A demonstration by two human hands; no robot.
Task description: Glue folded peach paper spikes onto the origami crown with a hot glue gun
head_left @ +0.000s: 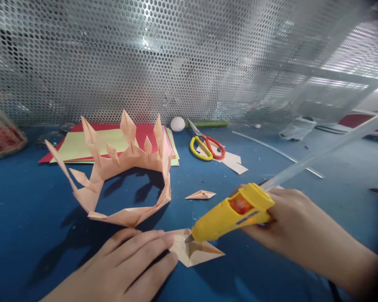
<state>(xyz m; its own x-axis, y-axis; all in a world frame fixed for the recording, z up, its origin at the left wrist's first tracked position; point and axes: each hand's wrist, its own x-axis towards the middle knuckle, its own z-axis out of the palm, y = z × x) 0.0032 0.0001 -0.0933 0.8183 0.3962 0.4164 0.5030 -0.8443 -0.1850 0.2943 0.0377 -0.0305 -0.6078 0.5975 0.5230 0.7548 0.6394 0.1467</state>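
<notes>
My right hand [290,222] is closed round a yellow hot glue gun [229,214] with a clear glue stick [327,147] jutting from its back. Its nozzle touches a small folded peach paper piece [198,251] lying on the blue table. My left hand [129,260] lies flat with fingers stretched out, its fingertips pressing the left edge of that piece. Just beyond stands a peach folded-paper crown [122,184] with several points. Another small folded peach piece [200,194] lies to the crown's right.
Red and yellow-green paper sheets [78,144] lie behind the crown. Yellow-and-red scissors [206,144] rest on paper scraps [236,163], near a white ball [177,124] and a green stick [208,124]. A perforated metal wall [189,58] backs the table. A basket [3,138] sits far left.
</notes>
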